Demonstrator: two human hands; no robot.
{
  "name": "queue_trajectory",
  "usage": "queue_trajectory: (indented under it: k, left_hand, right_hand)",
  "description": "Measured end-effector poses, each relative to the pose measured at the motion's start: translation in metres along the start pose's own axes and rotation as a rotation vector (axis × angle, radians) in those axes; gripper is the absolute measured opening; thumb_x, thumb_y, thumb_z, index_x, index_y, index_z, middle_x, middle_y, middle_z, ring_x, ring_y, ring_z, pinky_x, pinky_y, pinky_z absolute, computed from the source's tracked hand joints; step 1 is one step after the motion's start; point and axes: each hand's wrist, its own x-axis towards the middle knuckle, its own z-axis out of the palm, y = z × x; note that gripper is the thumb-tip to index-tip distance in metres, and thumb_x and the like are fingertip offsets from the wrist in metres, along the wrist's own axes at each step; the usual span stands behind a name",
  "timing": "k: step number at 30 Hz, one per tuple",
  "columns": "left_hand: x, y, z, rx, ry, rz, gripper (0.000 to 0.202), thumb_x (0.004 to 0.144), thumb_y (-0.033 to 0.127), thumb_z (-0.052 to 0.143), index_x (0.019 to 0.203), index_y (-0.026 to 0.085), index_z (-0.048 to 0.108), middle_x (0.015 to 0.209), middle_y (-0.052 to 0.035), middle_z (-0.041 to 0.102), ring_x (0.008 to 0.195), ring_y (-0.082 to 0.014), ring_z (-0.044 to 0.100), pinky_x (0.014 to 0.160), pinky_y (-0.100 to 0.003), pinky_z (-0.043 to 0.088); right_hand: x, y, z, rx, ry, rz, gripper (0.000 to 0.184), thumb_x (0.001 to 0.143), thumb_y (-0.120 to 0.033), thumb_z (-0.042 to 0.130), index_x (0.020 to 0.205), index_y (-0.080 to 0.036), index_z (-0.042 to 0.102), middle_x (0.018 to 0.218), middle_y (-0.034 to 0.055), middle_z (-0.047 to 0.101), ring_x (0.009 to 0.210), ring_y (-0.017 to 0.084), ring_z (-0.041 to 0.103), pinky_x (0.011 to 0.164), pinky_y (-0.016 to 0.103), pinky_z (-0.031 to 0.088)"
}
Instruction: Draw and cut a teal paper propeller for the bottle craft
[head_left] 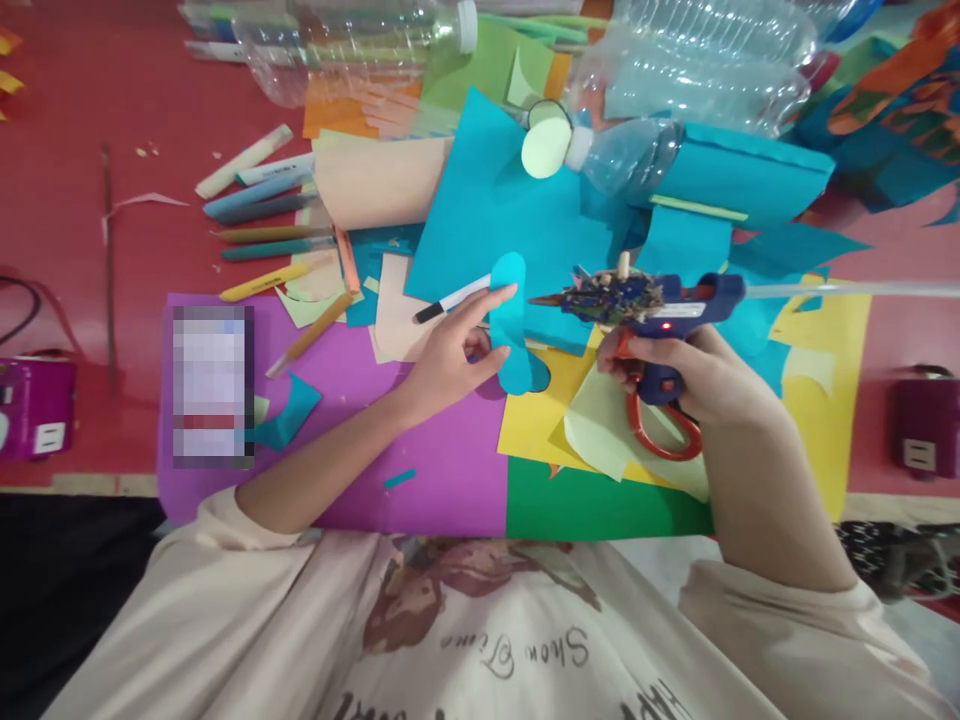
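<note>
My left hand [457, 350] holds a bright blue paper cutout [508, 325] with rounded ends, index finger on its upper part and thumb lower down. My right hand [686, 375] is wrapped around a dark blue hot glue gun [686, 305], fingers at its orange trigger. A small red light glows on the gun, and scraps of debris cling to its front. Its nozzle points left at the cutout, a short gap away. A clear glue stick [810, 290] sticks out of the back. Red-handled scissors [667, 445] lie just below this hand, partly hidden.
Clear plastic bottles [697, 60] lie across the back. Several markers [262, 195] and a peach paper roll [382, 180] are at the left. A phone [214, 385] rests on purple paper [435, 470]. Large blue sheets [480, 200], yellow paper [540, 410] and green paper [600, 505] overlap.
</note>
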Motion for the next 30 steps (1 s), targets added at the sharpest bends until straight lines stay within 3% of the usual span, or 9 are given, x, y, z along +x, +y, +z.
queue_trajectory:
  k: [6,14,20,30]
  left_hand:
    - [0.006,-0.002,0.001,0.003,0.009,-0.037,0.058,0.089,0.041,0.061,0.143,0.036,0.039,0.149,-0.0110,0.037,0.059,0.0001,0.048,0.049,-0.015,0.042]
    - [0.003,-0.001,0.000,0.106,-0.014,0.040,0.062,0.089,0.053,0.056,0.145,0.045,0.031,0.149,-0.0074,0.037,0.055,-0.0013,0.046,0.053,-0.022,0.050]
    - [0.004,0.000,-0.002,0.144,-0.048,0.078,0.060,0.092,0.054,0.049,0.147,0.045,0.027,0.151,-0.0083,0.036,0.055,-0.0021,0.048,0.053,-0.023,0.049]
    - [0.004,-0.002,-0.002,0.147,-0.049,0.071,0.060,0.091,0.052,0.051,0.147,0.045,0.028,0.151,-0.0073,0.037,0.056,-0.0033,0.051,0.055,-0.025,0.053]
  right_hand:
    - [0.014,0.004,0.008,-0.101,0.027,-0.114,0.034,0.065,-0.051,0.076,0.065,-0.019,0.066,0.068,0.0057,0.067,0.056,0.015,0.058,0.048,0.027,0.046]
    - [0.011,0.024,0.004,-0.391,0.087,-0.084,0.043,0.066,-0.063,0.070,0.072,-0.021,0.063,0.061,0.0022,0.060,0.053,0.016,0.052,0.047,0.030,0.043]
    - [0.009,0.024,0.007,-0.492,0.067,-0.165,0.044,0.069,-0.065,0.066,0.075,-0.021,0.066,0.066,0.0031,0.063,0.061,0.020,0.058,0.058,0.034,0.048]
    - [0.008,0.023,0.009,-0.463,0.071,-0.163,0.044,0.067,-0.065,0.069,0.073,-0.022,0.068,0.062,0.0008,0.062,0.053,0.016,0.052,0.052,0.031,0.045]
